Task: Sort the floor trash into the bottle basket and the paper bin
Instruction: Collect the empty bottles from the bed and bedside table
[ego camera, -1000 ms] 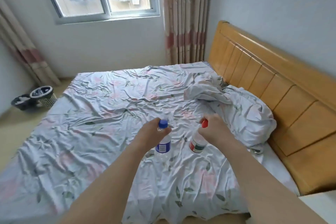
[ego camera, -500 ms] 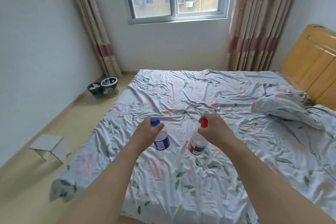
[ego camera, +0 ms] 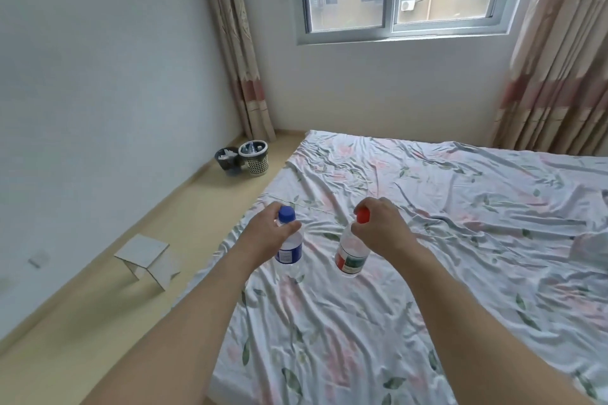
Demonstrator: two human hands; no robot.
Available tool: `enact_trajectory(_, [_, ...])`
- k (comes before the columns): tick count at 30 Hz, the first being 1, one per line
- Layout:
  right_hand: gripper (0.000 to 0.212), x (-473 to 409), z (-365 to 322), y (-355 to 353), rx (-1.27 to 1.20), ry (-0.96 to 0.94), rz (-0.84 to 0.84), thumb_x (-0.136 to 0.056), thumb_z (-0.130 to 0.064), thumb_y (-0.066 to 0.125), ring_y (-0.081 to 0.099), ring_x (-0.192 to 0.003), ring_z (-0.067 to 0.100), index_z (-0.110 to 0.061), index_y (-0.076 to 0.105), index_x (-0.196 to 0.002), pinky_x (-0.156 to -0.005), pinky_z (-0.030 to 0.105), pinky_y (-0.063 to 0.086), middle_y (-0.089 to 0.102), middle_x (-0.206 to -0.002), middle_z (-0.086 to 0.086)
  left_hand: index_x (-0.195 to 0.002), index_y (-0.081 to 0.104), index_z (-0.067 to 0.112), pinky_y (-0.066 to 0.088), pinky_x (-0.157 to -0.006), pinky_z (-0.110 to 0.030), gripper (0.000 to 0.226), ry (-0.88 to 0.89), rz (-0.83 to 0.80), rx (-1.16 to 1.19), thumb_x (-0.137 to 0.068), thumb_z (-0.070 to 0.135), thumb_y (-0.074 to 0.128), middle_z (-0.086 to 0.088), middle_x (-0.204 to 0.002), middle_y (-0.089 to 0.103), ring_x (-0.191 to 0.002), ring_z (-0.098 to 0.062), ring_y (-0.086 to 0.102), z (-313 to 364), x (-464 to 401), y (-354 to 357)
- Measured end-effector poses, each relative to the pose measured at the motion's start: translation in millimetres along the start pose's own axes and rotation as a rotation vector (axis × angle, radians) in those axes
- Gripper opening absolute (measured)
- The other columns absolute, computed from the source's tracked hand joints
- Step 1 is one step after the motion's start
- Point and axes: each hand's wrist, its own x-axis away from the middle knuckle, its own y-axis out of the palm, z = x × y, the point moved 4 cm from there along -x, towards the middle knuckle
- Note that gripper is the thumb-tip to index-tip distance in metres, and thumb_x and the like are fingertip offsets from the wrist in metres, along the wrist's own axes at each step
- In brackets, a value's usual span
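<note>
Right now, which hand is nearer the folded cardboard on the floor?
Left. The left hand, gripping the blue-capped bottle, is over the bed edge beside the cardboard; the right hand, holding the red-capped bottle, is farther across the bed.

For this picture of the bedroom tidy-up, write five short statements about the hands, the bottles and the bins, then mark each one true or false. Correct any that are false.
1. The left hand holds the blue-capped bottle near its neck. True.
2. The right hand is empty. False: it holds the red-capped bottle by its top.
3. Both bottles lie flat on the bed. False: they hang upright from the hands, above the sheet.
4. The mesh basket and the dark bin stand side by side on the floor near the left curtain. True.
5. A folded piece of cardboard sits on the bed. False: it is on the floor beside the bed.
</note>
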Motion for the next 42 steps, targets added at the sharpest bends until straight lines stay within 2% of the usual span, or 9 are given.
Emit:
enact_trajectory(2, [0.022,-18,-18,17,0.006,-0.008,-0.02,-0.083,-0.016,0.06,0.051,-0.086,0.018,-0.02,0.06,-0.104,-0.073,0.027,0.043,0.048,-0.106,0.0,-0.098,0.059,0.028,0.049,-0.081,-0.037,0.017,-0.002,0.015,0.003,-0.086,0.036,0.069,0.001,-0.097,0.065,-0.087,-0.022,0.061,-11,-13,-20])
enact_trajectory(4, [0.022,-38,-39,41,0.016,-0.029,-0.048,-0.082,-0.016,0.061,0.051,-0.088,0.018,-0.02,0.06,-0.104,-0.076,0.029,0.046,0.048,-0.107,0.0,-0.095,0.058,0.027,0.046,-0.075,-0.035,0.016,-0.01,0.039,-0.011,-0.086,0.035,0.068,0.002,-0.089,0.063,-0.078,-0.019,0.056,-28,-28,-44])
enact_trajectory(8, [0.024,-68,-82,91,0.044,-0.067,-0.086,-0.082,-0.016,0.062,0.05,-0.09,0.017,-0.02,0.06,-0.105,-0.074,0.028,0.045,0.048,-0.11,0.0,-0.096,0.058,0.026,0.04,-0.068,-0.029,0.015,-0.038,0.086,-0.011,-0.088,0.033,0.068,0.009,-0.079,0.055,-0.07,-0.012,0.049,-74,-48,-91])
enact_trajectory(14, [0.025,-102,-175,194,0.05,-0.13,-0.124,-0.083,-0.013,0.062,0.05,-0.087,0.017,-0.016,0.061,-0.107,-0.072,0.024,0.039,0.05,-0.109,0.001,-0.101,0.059,0.018,0.042,-0.069,-0.031,0.025,-0.133,0.108,0.011,-0.088,0.037,0.067,-0.006,-0.096,0.063,-0.085,-0.023,0.056,-173,-71,-192])
enact_trajectory(18, [0.026,-120,-254,267,0.048,-0.155,-0.161,-0.081,-0.012,0.062,0.05,-0.087,0.017,-0.016,0.062,-0.106,-0.072,0.023,0.038,0.05,-0.108,0.002,-0.101,0.059,0.017,0.044,-0.071,-0.033,0.026,-0.182,0.128,0.009,-0.087,0.039,0.065,-0.007,-0.098,0.064,-0.089,-0.028,0.059,-243,-78,-278])
enact_trajectory(25, [0.027,-150,-372,378,0.06,-0.21,-0.189,-0.081,-0.015,0.062,0.05,-0.089,0.016,-0.018,0.061,-0.108,-0.077,0.024,0.038,0.048,-0.108,0.0,-0.104,0.06,0.024,0.048,-0.08,-0.032,0.025,-0.217,0.243,0.055,-0.088,0.041,0.065,0.004,-0.105,0.063,-0.101,-0.017,0.059,-348,-107,-420])
enact_trajectory(32, [0.027,-209,-434,461,0.074,-0.204,-0.196,-0.08,-0.016,0.065,0.051,-0.092,0.017,-0.018,0.062,-0.107,-0.078,0.025,0.04,0.049,-0.105,-0.001,-0.112,0.053,0.021,0.041,-0.066,-0.024,0.028,-0.282,0.28,0.077,-0.091,0.037,0.06,0.004,-0.104,0.057,-0.089,-0.013,0.054,-426,-169,-484])
enact_trajectory(36, [0.028,-259,-460,513,0.057,-0.2,-0.205,-0.08,-0.016,0.064,0.051,-0.093,0.018,-0.018,0.062,-0.108,-0.079,0.026,0.042,0.049,-0.106,0.0,-0.113,0.052,0.021,0.042,-0.068,-0.022,0.028,-0.31,0.252,0.058,-0.091,0.038,0.06,0.004,-0.107,0.057,-0.094,-0.016,0.055,-464,-217,-516])
enact_trajectory(42, [0.025,-334,-515,572,0.009,-0.198,-0.186,-0.082,-0.017,0.063,0.049,-0.088,0.016,-0.019,0.061,-0.107,-0.074,0.025,0.039,0.049,-0.105,-0.002,-0.108,0.053,0.024,0.048,-0.08,-0.031,0.023,-0.282,0.233,-0.02,-0.091,0.038,0.06,0.001,-0.108,0.06,-0.101,-0.022,0.058,-502,-288,-586])
